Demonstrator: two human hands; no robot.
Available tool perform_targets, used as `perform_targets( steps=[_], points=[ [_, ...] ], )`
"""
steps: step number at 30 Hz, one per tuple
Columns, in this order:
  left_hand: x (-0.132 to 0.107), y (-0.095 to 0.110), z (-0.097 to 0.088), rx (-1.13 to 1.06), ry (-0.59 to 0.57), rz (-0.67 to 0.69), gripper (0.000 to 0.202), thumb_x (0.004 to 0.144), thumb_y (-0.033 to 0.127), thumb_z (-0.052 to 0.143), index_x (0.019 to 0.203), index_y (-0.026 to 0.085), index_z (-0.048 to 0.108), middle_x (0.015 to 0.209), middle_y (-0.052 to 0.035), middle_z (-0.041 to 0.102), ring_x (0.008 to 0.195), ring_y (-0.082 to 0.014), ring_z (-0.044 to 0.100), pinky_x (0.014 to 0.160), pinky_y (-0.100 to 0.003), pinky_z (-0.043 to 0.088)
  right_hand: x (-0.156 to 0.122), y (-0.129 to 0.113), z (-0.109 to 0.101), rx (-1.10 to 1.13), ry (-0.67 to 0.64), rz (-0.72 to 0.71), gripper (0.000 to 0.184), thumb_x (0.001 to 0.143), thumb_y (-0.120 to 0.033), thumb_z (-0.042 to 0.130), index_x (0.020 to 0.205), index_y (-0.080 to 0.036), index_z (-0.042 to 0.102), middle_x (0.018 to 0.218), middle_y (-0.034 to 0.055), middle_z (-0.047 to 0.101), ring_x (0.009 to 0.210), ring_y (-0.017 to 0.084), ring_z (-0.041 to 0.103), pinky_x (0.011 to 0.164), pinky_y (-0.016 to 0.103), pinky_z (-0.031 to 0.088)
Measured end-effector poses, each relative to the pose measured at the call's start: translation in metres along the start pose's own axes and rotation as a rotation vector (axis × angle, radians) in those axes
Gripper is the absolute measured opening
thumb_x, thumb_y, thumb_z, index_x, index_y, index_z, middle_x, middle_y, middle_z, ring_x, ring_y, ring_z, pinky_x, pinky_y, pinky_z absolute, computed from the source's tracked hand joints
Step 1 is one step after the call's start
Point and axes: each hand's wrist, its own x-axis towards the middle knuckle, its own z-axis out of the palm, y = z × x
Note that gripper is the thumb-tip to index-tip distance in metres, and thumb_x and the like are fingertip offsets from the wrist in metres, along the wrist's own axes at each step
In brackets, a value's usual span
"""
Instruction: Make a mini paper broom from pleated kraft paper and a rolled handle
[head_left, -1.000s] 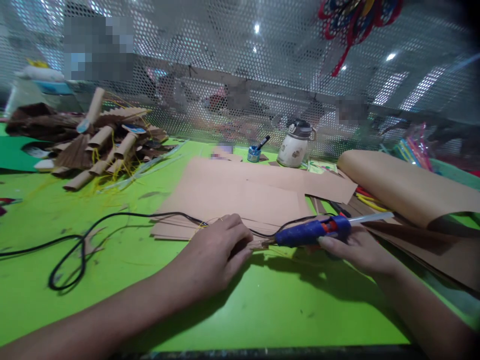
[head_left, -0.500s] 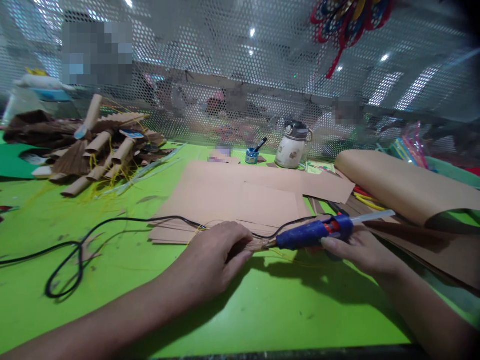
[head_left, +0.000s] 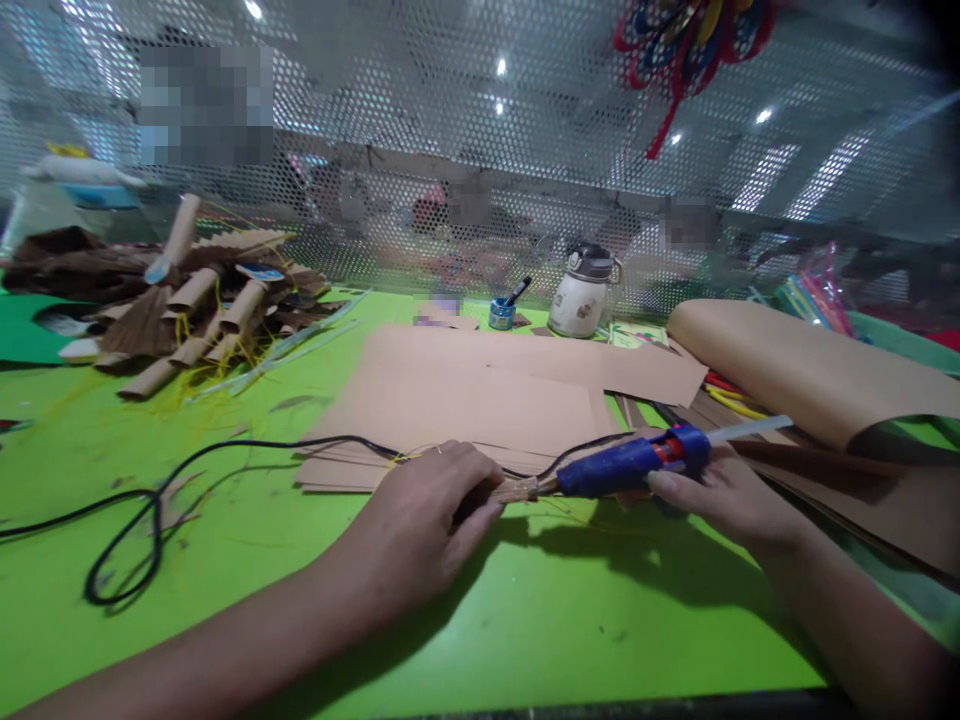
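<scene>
My right hand is wrapped round a blue hot glue gun, with a clear glue stick poking out of its back end. The nozzle points left and meets the end of a small folded piece of brown paper. That piece is pinched between the thumb and fingers of my left hand, which hides most of it. Beneath and behind my hands lies a stack of brown paper sheets. A thin yellow string shows near my left knuckles.
A black cord loops across the green table at left. Paper rolls and yellow strings form a pile at far left. A white bottle and blue ink jar stand behind. Curled brown paper lies right.
The glue gun's nozzle has shifted slightly right along the paper piece, toward its outer end. My left hand keeps its pinch in nearly the same place.
</scene>
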Motion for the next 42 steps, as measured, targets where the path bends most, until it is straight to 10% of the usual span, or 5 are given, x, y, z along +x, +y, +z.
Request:
perform_targets(
  steps=[19,32,42],
  points=[
    [0.0,0.004,-0.001,0.054,-0.024,0.027,0.021,0.094,0.032,0.043,0.09,0.02,0.06,0.083,-0.0043,0.062,0.078,-0.0183,0.054,0.069,-0.031,0.04,0.002,0.005,0.003,-0.036,0.006,0.01,0.031,0.086,-0.046,0.059,0.081,-0.019,0.072,0.084,0.0075,0.073,0.08,0.022,0.068,0.073,0.03,0.055],
    [0.003,0.001,-0.007,-0.307,-0.084,-0.11,0.02,0.088,0.029,0.051,0.096,0.019,0.066,0.089,-0.0043,0.069,0.079,-0.0166,0.061,0.07,-0.027,0.047,-0.003,0.003,-0.003,0.285,0.015,-0.096,0.039,0.084,-0.053,0.059,0.095,-0.018,0.069,0.077,0.009,0.072,0.072,0.023,0.068,0.064,0.031,0.054],
    [0.0,0.002,-0.002,0.046,0.006,0.0,0.02,0.091,0.035,0.048,0.091,0.02,0.062,0.079,-0.0016,0.064,0.069,-0.0152,0.055,0.062,-0.026,0.038,-0.002,0.006,0.0,0.337,0.022,-0.084,0.029,0.086,-0.046,0.06,0.093,-0.019,0.068,0.078,0.0079,0.071,0.071,0.021,0.067,0.066,0.031,0.054]
  ],
)
